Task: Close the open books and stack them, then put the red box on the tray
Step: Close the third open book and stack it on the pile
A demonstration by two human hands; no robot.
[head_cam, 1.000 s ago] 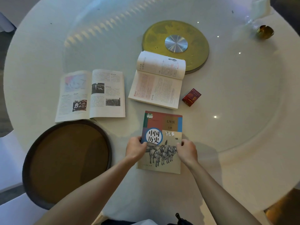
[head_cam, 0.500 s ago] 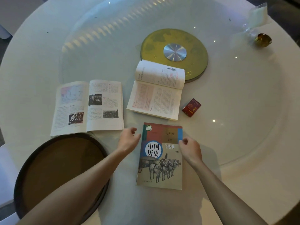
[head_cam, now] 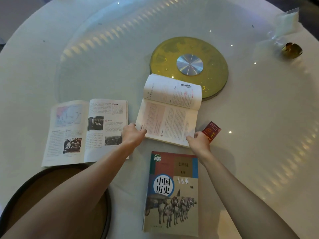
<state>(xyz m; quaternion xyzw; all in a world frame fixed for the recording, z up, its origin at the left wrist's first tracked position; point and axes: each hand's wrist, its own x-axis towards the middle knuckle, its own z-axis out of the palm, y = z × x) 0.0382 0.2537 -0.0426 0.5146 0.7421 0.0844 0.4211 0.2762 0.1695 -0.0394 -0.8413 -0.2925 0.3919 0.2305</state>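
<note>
1. Looks like a dining room, restaurant or banquet style; home vs. venue can't be told.
2. Large round white counter [head_cam: 259, 152] with a round glass turntable [head_cam: 107, 54] on top, set on a gold disc base [head_cam: 214, 69] with a metal hub [head_cam: 189, 65].
3. Far right edge: a clear glass piece [head_cam: 283, 26] and a small gold dish [head_cam: 292, 50], what they are is unclear.
4. Round dark-rimmed serving tray [head_cam: 107, 213] at the near left edge.
5. Dim indoor light; ceiling spots reflect off the glass.
</note>
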